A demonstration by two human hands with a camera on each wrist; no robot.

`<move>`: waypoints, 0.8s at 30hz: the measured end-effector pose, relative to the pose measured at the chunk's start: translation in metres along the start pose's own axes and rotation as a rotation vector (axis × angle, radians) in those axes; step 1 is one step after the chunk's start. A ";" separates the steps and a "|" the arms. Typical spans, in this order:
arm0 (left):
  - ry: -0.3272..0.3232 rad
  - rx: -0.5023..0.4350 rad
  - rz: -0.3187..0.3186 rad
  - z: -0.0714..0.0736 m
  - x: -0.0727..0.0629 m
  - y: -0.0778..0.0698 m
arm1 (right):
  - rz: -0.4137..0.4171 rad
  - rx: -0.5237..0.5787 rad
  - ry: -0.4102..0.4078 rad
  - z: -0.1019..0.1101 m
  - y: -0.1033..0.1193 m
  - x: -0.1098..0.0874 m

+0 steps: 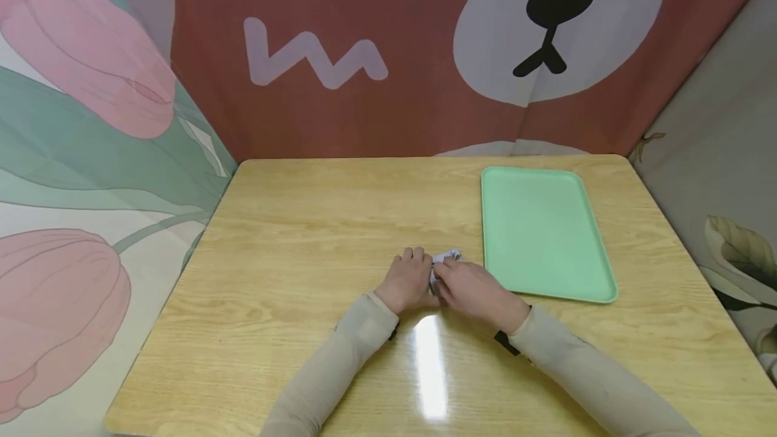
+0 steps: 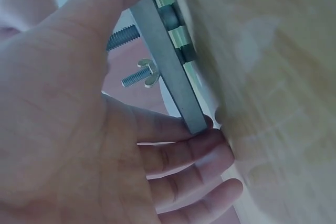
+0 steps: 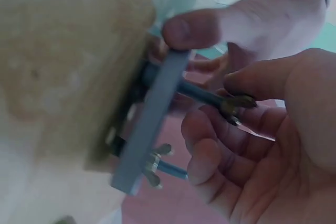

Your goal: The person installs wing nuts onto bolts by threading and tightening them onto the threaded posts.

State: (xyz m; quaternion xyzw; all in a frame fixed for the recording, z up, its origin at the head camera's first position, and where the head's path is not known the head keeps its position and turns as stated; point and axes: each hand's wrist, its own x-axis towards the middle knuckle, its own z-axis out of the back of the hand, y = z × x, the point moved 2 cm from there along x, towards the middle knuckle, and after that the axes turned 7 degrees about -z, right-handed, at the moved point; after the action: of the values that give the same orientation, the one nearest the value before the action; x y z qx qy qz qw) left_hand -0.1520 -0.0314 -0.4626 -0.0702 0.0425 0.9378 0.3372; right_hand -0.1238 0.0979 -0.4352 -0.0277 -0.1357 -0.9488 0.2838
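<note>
A grey metal plate with bolts through it stands on edge just above the table, between both hands. My left hand grips its two ends, the thumb on one and the fingers on the other. At the end of one threaded bolt my right hand pinches a wing nut between thumb and fingers. A second wing nut sits close against the plate on another bolt. Bolt heads show on the plate's far side. In the head view the hands hide most of the plate.
A light green tray lies on the wooden table, right of the hands. Printed cloth hangs behind the table and along both sides. A bright light reflection crosses the tabletop near the forearms.
</note>
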 end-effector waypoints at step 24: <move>0.022 -0.041 -0.001 0.004 -0.001 0.000 | 0.027 -0.088 0.126 0.009 0.000 0.000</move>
State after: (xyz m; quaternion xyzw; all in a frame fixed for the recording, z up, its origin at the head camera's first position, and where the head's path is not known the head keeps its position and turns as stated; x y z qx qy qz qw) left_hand -0.1517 -0.0317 -0.4581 -0.0876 0.0273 0.9374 0.3358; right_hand -0.1246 0.1005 -0.4265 0.0180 -0.0751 -0.9499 0.3030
